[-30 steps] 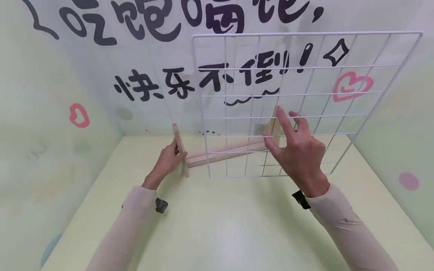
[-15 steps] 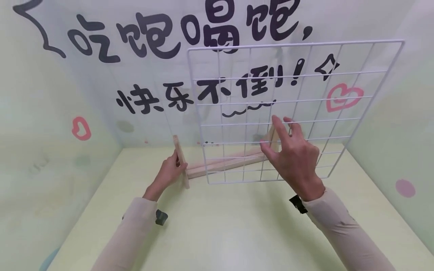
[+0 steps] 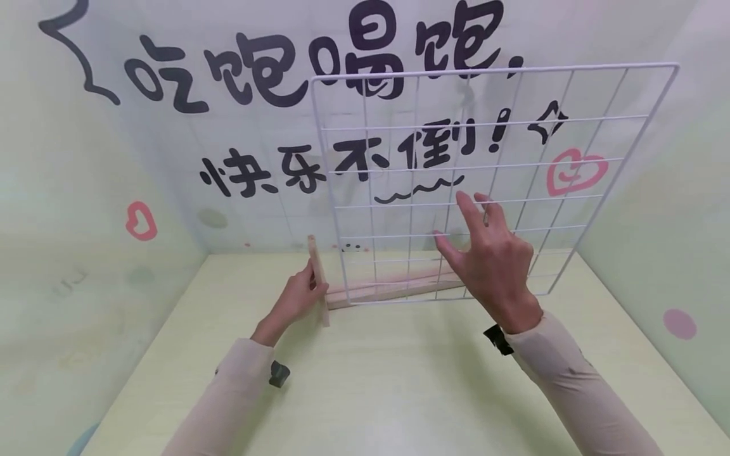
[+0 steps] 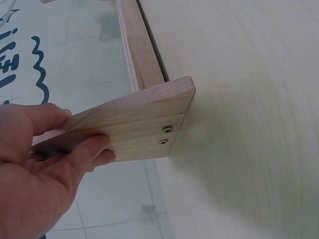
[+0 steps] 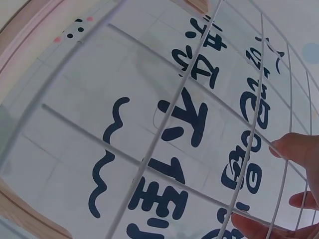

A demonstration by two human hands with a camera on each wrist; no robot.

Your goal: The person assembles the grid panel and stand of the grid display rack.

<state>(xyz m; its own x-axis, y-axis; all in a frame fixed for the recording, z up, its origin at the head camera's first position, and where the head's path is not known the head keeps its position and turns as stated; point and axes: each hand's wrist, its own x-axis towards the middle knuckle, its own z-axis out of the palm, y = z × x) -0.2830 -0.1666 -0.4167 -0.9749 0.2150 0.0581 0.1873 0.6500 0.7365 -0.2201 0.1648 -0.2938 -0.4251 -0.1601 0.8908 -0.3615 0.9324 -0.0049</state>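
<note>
Left grip (image 3: 296, 296) pinches a wooden end board (image 3: 318, 263) joined to a long wooden bar (image 3: 393, 292) on the counter (image 3: 376, 380). Right grip (image 3: 495, 263), thumb and forefinger spread apart, lies against a white wire grid (image 3: 496, 165), the bar showing through its lower squares and a lettered wall (image 3: 256, 123) behind

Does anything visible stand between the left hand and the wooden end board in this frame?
Nothing visible does: the left hand directly pinches the wooden end board. The white wire grid appears to the board's right in the head view, not between them.
</note>
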